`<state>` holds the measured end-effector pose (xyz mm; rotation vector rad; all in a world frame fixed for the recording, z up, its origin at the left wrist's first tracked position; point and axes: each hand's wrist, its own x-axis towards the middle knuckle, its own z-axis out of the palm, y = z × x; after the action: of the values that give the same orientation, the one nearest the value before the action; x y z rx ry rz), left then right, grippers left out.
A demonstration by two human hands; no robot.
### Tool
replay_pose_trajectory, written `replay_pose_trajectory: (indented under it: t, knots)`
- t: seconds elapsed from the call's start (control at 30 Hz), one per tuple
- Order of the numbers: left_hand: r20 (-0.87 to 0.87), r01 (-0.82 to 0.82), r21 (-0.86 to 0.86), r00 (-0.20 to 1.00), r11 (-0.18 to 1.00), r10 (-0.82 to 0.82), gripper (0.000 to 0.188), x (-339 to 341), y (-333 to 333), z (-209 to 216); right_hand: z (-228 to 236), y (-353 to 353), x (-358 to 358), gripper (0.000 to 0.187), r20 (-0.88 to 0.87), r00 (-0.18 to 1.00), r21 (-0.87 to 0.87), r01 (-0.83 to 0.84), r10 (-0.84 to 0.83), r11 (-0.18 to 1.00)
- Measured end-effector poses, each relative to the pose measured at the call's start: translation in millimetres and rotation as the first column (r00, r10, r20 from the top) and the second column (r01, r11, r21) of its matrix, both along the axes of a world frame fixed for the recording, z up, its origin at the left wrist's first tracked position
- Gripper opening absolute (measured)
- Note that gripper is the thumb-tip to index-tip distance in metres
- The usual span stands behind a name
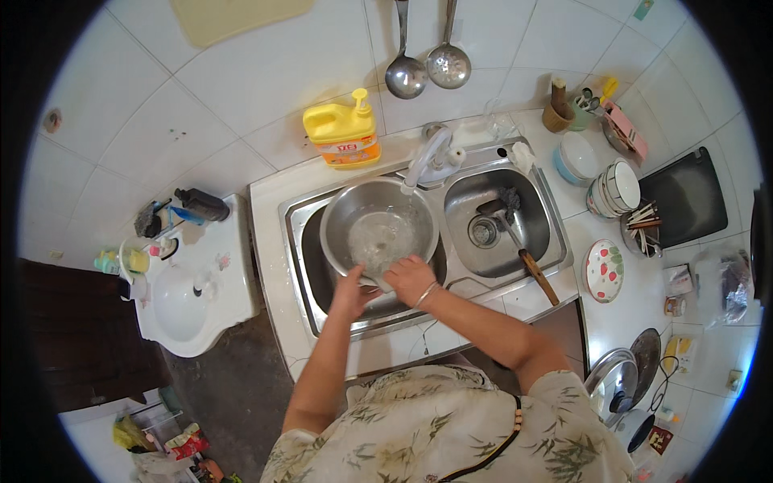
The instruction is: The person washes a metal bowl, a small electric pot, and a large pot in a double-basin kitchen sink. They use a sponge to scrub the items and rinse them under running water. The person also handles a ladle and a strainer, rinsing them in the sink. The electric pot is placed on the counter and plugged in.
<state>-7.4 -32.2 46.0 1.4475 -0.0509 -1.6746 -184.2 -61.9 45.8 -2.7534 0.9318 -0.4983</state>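
White tiled walls ring a kitchen where a person in a leaf-patterned shirt works at a steel double sink set in a white tabletop. Nearest the body, the left hand meets the near rim of a wide metal basin, thumb over the edge and the other fingers below it outside, grasping the metal. Just beside it, the right hand, a pale bracelet at the wrist, bends its fingers at the same rim; their tips are partly hidden, and whether they clench it cannot be told. The basin spreads away beyond both sets of fingers, covering much of the sink's left compartment, with clear water inside. To its right, a tool with a wooden handle slants across the right compartment, the handle jutting past the sink's near edge. At the basin's far rim, a white faucet reaches over. Farther back, a yellow pump jug stands against the tiles, while a ladle and a skimmer hang above.
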Motion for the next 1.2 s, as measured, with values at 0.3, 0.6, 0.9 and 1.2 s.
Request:
replay_pose_trajectory:
  t: [0.3,0.6,0.9,1.2]
  knots:
    - [0.168,0.084,-0.004,0.982,0.996,-0.082,0.034,19,12,-22,15,-8,-59,0.068,-0.402,0.901,0.276,0.289,-0.163,0.917]
    - [0.056,0.264,0.051,0.962,0.963,-0.267,0.034,33,3,-1,14,-117,-34,0.062,-0.307,0.856,0.555,0.516,-0.416,0.652]
    - [0.052,0.367,0.113,0.926,0.923,-0.374,0.026,18,-4,18,16,-107,54,0.036,-0.091,0.995,-0.069,-0.057,0.051,0.996]
    - [0.130,0.175,0.037,0.975,0.984,-0.178,0.039,22,11,-8,-43,-104,-47,0.041,-0.093,0.760,0.657,0.532,-0.643,0.533]
